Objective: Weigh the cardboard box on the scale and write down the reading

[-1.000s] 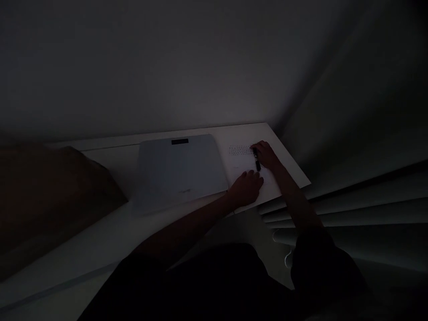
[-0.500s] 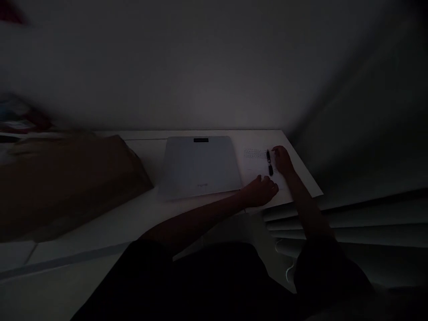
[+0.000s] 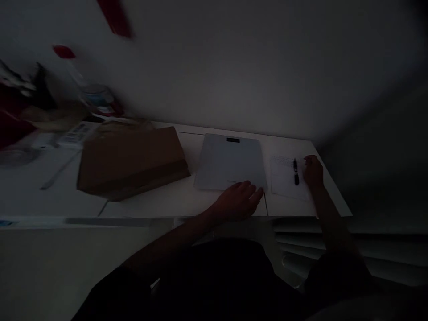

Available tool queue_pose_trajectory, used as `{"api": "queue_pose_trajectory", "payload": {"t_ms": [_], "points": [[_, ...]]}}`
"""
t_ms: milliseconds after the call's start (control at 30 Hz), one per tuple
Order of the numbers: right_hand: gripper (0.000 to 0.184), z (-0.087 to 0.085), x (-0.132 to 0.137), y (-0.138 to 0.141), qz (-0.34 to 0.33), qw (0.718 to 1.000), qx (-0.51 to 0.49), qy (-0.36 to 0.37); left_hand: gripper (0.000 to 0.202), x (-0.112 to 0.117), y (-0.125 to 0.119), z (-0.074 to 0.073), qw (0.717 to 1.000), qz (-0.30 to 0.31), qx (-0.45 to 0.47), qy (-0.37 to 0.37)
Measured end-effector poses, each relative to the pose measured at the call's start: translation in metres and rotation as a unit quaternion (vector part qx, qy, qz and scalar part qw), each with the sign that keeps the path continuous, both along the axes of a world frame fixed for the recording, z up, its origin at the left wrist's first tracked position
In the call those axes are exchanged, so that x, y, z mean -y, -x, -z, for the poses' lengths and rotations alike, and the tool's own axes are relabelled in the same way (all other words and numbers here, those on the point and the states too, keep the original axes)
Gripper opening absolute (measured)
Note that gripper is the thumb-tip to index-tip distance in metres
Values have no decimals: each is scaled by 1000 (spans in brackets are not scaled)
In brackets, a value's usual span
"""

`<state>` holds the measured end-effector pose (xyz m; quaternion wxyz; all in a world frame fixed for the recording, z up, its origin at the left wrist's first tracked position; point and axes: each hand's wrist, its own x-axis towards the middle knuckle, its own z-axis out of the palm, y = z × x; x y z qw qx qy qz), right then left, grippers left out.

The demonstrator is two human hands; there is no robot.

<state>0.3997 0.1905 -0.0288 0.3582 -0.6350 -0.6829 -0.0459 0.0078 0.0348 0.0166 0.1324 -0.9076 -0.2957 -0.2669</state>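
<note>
The room is very dark. My left hand lies palm down at the front edge of a flat pale scale, fingers stretched and slightly apart, with nothing visible in them. To the right of the scale lies a white spiral notepad. A black pen rests across its page, pointing away from me. My right hand is at the pad's right side, close to the pen but apart from it. Its fingers are curled in, and the dark hides whatever they may hold.
A brown cardboard box sits left of the scale on the white table. Beyond it are a clear bottle or jar, blurred, and other clutter. A wall runs behind the table. Ribbed pale panels are below at right.
The view has turned left, showing more of the box and clutter. My left hand has moved from the notepad to the scale's front edge. My right hand stays beside the pad.
</note>
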Motion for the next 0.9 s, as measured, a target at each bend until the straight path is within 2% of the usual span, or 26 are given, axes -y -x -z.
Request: {"api": "queue_pose_trajectory", "payload": {"t_ms": [133, 233, 300, 367, 433, 533, 600, 700, 800, 900], "points": [[34, -24, 9, 24, -34, 998, 27, -53, 34, 16, 55, 0, 995, -56, 73, -48], [36, -47, 15, 62, -53, 996, 24, -71, 36, 30, 93, -2, 985, -114, 108, -71], [36, -59, 21, 99, -78, 994, 11, -73, 37, 41, 118, -5, 977, -156, 124, -77], [36, -68, 28, 141, -133, 986, -26, -93, 37, 51, 143, -7, 966, -196, 139, -94], [36, -73, 37, 187, -208, 972, -70, -78, 36, 60, 167, -10, 948, -239, 164, -133], [39, -77, 52, 256, -325, 933, -150, -33, 30, 68, 200, -13, 904, -310, 209, -205], [46, -78, 60, 296, -397, 899, -187, 7, 31, 71, 218, -14, 872, -357, 247, -226], [59, -77, 65, 346, -457, 856, -240, 39, 41, 69, 238, -11, 838, -378, 340, -195], [72, -69, 64, 381, -474, 841, -242, 96, 51, 63, 253, 2, 814, -354, 445, -121], [92, -56, 60, 404, -448, 833, -268, 183, 58, 53, 266, 24, 762, -375, 528, -27]]}}
